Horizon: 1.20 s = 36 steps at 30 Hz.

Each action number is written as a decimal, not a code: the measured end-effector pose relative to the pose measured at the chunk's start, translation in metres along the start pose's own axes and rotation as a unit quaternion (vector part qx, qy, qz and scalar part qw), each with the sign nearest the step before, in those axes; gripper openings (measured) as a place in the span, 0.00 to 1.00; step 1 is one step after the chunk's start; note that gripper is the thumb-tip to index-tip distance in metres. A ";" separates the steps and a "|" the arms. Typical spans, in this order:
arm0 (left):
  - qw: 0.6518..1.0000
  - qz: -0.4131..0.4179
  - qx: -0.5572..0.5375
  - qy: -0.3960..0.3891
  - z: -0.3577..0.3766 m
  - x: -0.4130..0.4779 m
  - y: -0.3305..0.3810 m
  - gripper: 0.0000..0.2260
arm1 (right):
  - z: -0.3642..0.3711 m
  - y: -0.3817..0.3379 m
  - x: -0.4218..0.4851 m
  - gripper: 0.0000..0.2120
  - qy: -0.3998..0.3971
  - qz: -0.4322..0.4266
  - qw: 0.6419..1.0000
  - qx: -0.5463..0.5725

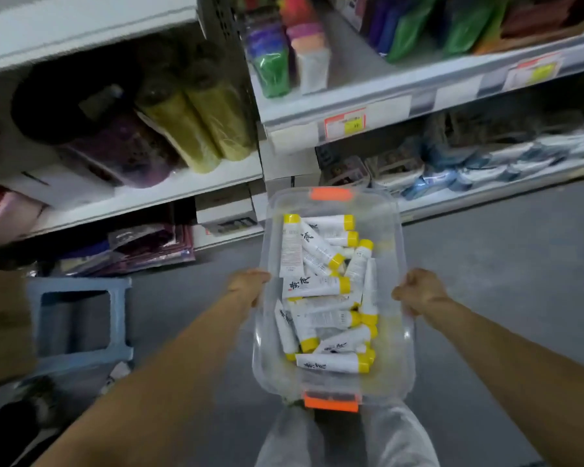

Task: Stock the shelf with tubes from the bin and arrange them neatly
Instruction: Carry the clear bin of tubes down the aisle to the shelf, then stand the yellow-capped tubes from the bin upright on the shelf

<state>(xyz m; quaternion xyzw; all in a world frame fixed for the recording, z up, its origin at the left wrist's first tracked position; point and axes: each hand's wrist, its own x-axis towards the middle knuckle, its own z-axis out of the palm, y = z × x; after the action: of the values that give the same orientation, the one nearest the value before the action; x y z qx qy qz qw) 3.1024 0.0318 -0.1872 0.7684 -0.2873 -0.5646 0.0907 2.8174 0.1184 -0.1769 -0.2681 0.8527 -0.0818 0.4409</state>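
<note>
We find both hands engaged on the clear plastic bin [397, 352], one on each long side. The left hand [250, 286] grips the left rim, fingers curled over the edge and knuckles turned outward. The right hand [418, 291] is closed in a fist on the right rim, directly opposite. Both forearms are bare and stretched forward, entering from the lower corners and converging on the bin, which is held off the floor [503, 264] in front of the body.

Between the hands, the tubes [317, 286] lie inside the bin in a loose heap. They are white with yellow caps and black lettering, and point in mixed directions, some across others. We see none of them on the shelving. An orange latch [331, 401] sits at the bin's near end, below the hands, and a second orange latch [331, 194] at the far end.

Below the near latch, the person's legs [398, 433] show in pale trousers.

Left of the left forearm stands a blue plastic stool [118, 318]. Beyond the hands runs the shelf [182, 183], carrying yellow-green rolls [199, 129] and dark packaged goods too blurred to identify. Beyond the right hand, a red and yellow price label [344, 124] sits on a shelf edge.
</note>
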 end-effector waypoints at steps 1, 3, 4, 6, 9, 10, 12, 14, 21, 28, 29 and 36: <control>1.000 0.003 0.011 -0.009 -0.001 0.007 -0.001 0.06 | 0.009 0.006 -0.002 0.12 0.009 0.011 1.000 0.017; 0.999 0.011 0.030 -0.019 -0.002 0.017 -0.002 0.08 | 0.023 0.014 -0.002 0.12 0.035 0.018 0.998 0.041; 0.999 0.013 0.037 -0.024 -0.003 0.020 -0.002 0.08 | 0.026 0.015 -0.002 0.12 0.042 0.017 0.998 0.046; 0.998 0.016 0.048 -0.033 -0.005 0.022 -0.002 0.09 | 0.028 0.015 -0.003 0.13 0.045 0.019 0.996 0.071; 0.998 0.026 0.057 -0.032 -0.008 0.023 -0.004 0.08 | 0.031 0.016 -0.010 0.15 0.044 0.026 0.995 0.088; 0.997 0.036 0.058 -0.029 -0.008 0.021 -0.003 0.06 | 0.035 0.019 -0.014 0.15 0.046 0.030 0.994 0.089; 0.996 0.055 0.067 -0.027 -0.009 0.020 0.002 0.02 | 0.044 0.024 -0.021 0.15 0.047 0.042 0.993 0.100; 0.992 0.072 0.095 -0.033 -0.008 0.017 0.009 0.06 | 0.048 0.027 -0.026 0.14 0.044 0.046 0.992 0.108; 0.918 0.317 0.193 0.139 0.013 -0.006 -0.004 0.16 | 0.052 -0.003 -0.042 0.22 0.231 -0.105 0.965 -0.060; 0.977 -0.118 -0.127 -0.128 0.076 -0.007 -0.046 0.06 | 0.084 -0.053 -0.002 0.21 0.032 -0.181 0.976 -0.113; 0.968 -0.149 -0.165 -0.121 0.083 -0.001 -0.048 0.06 | 0.090 -0.054 0.008 0.22 0.013 -0.158 0.982 -0.100; 0.929 -0.212 -0.285 -0.106 0.128 0.029 -0.027 0.14 | 0.119 -0.062 0.060 0.24 -0.033 -0.105 0.990 -0.089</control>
<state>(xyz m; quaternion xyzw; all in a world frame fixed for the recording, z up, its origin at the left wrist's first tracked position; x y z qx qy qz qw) 2.9997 0.0621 -0.2676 0.6888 0.0472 -0.7070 0.1533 2.9077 0.0460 -0.2667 -0.3968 0.8089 -0.0420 0.4319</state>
